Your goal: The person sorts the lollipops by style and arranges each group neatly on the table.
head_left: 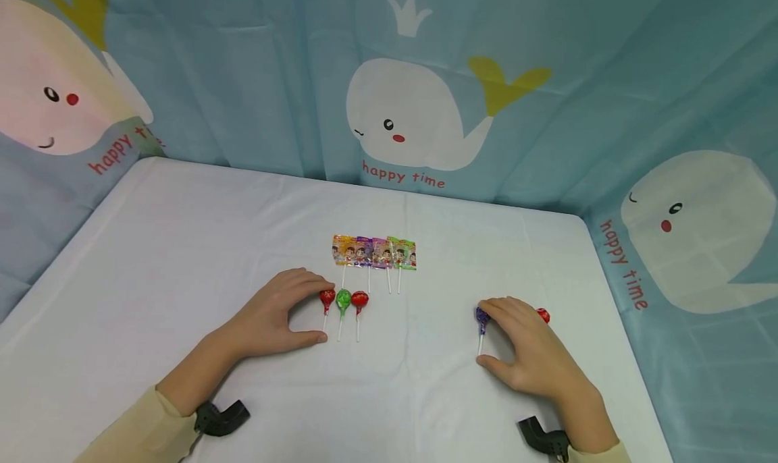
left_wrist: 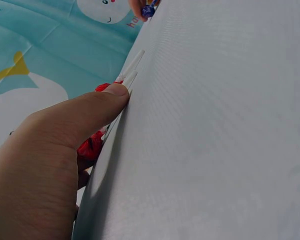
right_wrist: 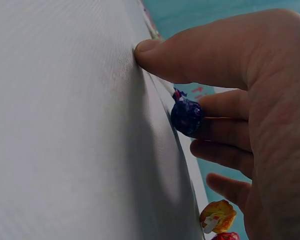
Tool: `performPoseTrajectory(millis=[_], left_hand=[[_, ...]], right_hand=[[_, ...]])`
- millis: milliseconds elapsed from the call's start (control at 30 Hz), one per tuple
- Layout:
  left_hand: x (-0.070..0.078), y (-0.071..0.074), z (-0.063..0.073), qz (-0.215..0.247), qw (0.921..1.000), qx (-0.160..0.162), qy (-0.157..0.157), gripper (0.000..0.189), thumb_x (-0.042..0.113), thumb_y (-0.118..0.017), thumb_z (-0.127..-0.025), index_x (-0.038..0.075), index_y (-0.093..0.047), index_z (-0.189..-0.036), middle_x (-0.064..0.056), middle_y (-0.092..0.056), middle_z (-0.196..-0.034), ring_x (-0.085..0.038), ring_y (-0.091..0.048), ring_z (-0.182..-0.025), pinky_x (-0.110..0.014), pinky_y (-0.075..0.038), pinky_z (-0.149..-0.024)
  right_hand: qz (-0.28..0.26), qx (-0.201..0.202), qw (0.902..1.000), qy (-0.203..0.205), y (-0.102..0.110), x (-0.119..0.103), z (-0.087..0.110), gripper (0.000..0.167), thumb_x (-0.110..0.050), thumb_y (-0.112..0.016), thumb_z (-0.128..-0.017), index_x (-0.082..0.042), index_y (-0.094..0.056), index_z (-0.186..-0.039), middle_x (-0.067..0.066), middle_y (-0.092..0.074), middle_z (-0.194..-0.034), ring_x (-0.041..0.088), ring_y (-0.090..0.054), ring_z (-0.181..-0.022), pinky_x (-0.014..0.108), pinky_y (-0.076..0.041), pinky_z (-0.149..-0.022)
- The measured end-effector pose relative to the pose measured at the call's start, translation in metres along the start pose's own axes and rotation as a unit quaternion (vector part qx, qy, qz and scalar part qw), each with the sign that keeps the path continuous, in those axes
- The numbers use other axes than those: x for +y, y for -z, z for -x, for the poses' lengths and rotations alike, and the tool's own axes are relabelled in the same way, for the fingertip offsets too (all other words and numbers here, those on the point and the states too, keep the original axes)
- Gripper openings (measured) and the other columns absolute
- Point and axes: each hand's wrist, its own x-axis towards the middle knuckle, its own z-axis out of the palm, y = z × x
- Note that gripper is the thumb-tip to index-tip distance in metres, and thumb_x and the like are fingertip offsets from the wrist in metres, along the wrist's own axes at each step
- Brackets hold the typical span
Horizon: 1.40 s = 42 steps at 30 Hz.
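My left hand (head_left: 282,314) rests at the left end of a short row of lollipops. Its fingertips touch the head of the left red lollipop (head_left: 327,297), and the thumb lies by that stick's lower end. Beside this one are a green lollipop (head_left: 344,300) and another red lollipop (head_left: 360,300), sticks toward me. Farther right, my right hand (head_left: 529,348) spans a purple lollipop (head_left: 482,316). In the right wrist view, fingers touch the purple lollipop's head (right_wrist: 186,117) while the thumb tip rests on the cloth near its stick.
Behind the row lie several flat-wrapped lollipops (head_left: 373,252), side by side. A red lollipop (head_left: 543,315) shows past my right hand, which partly hides it; a yellow-orange lollipop (right_wrist: 218,216) appears in the right wrist view. The white-covered table (head_left: 200,247) meets a blue whale-print curtain (head_left: 273,98).
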Motion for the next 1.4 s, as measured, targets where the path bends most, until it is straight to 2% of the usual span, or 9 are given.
performPoseTrajectory(millis=[167,400,733,1200,1400], left_hand=[[0.0,-0.002,0.0,-0.002,1.0,-0.001,0.0,0.082,0.045,-0.099,-0.078,0.018,-0.066,-0.149,0.008,-0.064,-0.146,-0.021,-0.055,-0.139,-0.054,-0.038,-0.122],[-0.001,-0.003,0.001,-0.005,1.0,0.0,0.004,0.082,0.047,-0.099,-0.079,0.018,-0.066,-0.149,0.008,-0.065,-0.145,-0.021,-0.055,-0.138,-0.055,-0.038,-0.122],[0.001,-0.001,0.001,-0.001,1.0,-0.001,0.007,0.082,0.044,-0.1,-0.078,0.019,-0.067,-0.148,0.011,-0.064,-0.145,-0.02,-0.054,-0.139,-0.052,-0.038,-0.122],[-0.001,-0.002,0.001,-0.004,1.0,0.002,0.005,0.081,0.045,-0.099,-0.079,0.019,-0.067,-0.148,0.01,-0.064,-0.146,-0.019,-0.055,-0.139,-0.053,-0.037,-0.123],[0.0,-0.002,0.001,-0.006,0.9999,-0.003,0.01,0.08,0.047,-0.098,-0.08,0.02,-0.066,-0.149,0.009,-0.064,-0.146,-0.021,-0.055,-0.138,-0.055,-0.036,-0.123]], right_hand=[[0.005,0.006,1.0,0.001,0.001,0.002,0.002,0.076,-0.034,-0.09,-0.082,-0.006,-0.065,-0.147,0.002,-0.065,-0.145,0.029,-0.057,-0.137,0.043,-0.032,-0.122],[0.014,0.016,0.9998,0.003,-0.001,0.003,0.0,0.075,-0.038,-0.092,-0.081,-0.006,-0.067,-0.144,0.001,-0.066,-0.141,0.027,-0.06,-0.133,0.049,-0.035,-0.121],[0.02,0.018,0.9995,-0.015,-0.005,-0.002,-0.001,0.077,-0.044,-0.094,-0.08,-0.009,-0.069,-0.144,0.001,-0.068,-0.14,0.029,-0.06,-0.132,0.054,-0.038,-0.119],[0.026,0.028,0.9993,-0.002,-0.009,-0.005,-0.004,0.073,-0.036,-0.09,-0.079,-0.005,-0.069,-0.142,0.003,-0.069,-0.138,0.03,-0.062,-0.131,0.055,-0.039,-0.118],[0.031,0.023,0.9992,-0.014,-0.011,-0.006,-0.005,0.077,-0.037,-0.09,-0.079,-0.003,-0.066,-0.145,0.006,-0.069,-0.14,0.031,-0.061,-0.134,0.056,-0.041,-0.117]])
